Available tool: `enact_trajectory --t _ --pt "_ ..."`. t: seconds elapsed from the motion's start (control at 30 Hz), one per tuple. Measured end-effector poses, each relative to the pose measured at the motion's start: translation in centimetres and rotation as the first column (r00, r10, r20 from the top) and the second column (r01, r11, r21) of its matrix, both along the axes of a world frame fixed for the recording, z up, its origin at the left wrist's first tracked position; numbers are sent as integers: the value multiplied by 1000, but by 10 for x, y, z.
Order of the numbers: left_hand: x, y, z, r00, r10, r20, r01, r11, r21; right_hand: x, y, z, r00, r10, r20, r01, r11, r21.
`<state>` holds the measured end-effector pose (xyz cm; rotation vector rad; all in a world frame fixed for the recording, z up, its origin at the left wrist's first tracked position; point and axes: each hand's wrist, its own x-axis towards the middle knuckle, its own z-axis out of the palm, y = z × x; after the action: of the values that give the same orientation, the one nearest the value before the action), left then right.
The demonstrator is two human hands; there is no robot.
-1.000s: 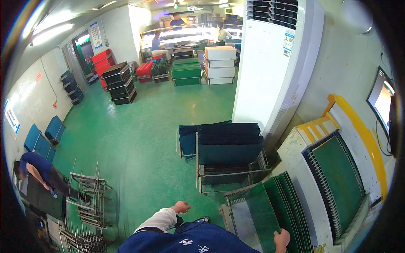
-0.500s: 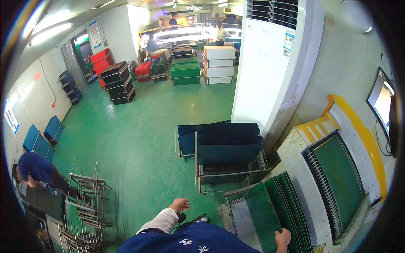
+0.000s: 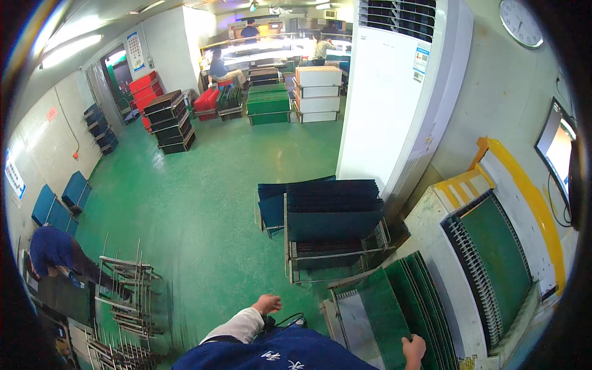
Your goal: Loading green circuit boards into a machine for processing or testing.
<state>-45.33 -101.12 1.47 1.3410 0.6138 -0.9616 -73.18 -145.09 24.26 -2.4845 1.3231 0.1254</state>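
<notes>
Several green panels [image 3: 428, 308] stand on edge, slightly leaning, in a metal rack [image 3: 338, 314] at the lower right. The right hand [image 3: 414, 351] is at the near end of the leftmost panel [image 3: 381, 308], its fingers [image 3: 406, 340] closed on that panel's right edge; the panel sits in the rack, a little apart from the others. The left hand [image 3: 267, 303] is out over the green floor [image 3: 209, 197], well apart from the rack, fingers loosely bent; how far they close I cannot tell.

Just right of the rack is a white machine [image 3: 425, 216] with rows of rollers [image 3: 478, 280] and another green sheet [image 3: 498, 259] lying on it. Yellow tape [image 3: 535, 213] edges the raised part behind. A screen [image 3: 558, 148] and a round clock [image 3: 521, 23] hang on the wall above.

Ahead of the rack, dark blue panels [image 3: 333, 226] stand in a second rack, near a tall white air conditioner [image 3: 385, 105]. At the far left a co-worker [image 3: 55, 251] in dark blue bends forward beside metal frames [image 3: 129, 277] with upright rods. Red crates [image 3: 145, 98], black crates [image 3: 169, 126] and white crates [image 3: 317, 92] stand stacked in the background.
</notes>
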Motion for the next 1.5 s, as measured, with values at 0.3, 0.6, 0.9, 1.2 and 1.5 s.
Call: enact_trajectory --t 0.3,0.6,0.9,1.2,1.5 --pt "-5 14 -2 1000 20 -21 -20 1000 20 -11 6 -19 995 70 65 -67 997 -37" --pt "13 28 -40 997 -48 62 53 995 -79 -11 9 66 989 114 94 -96 978 -184" --pt "14 -12 -6 1000 -6 -24 5 999 -42 -47 38 231 956 -260 -135 248 964 -101" --pt "18 -28 8 998 -65 7 65 998 11 -136 -20 147 629 -167 759 406 903 -139" --pt "18 -28 9 994 -101 33 99 994 56 -122 -30 56 349 -65 935 75 996 42"
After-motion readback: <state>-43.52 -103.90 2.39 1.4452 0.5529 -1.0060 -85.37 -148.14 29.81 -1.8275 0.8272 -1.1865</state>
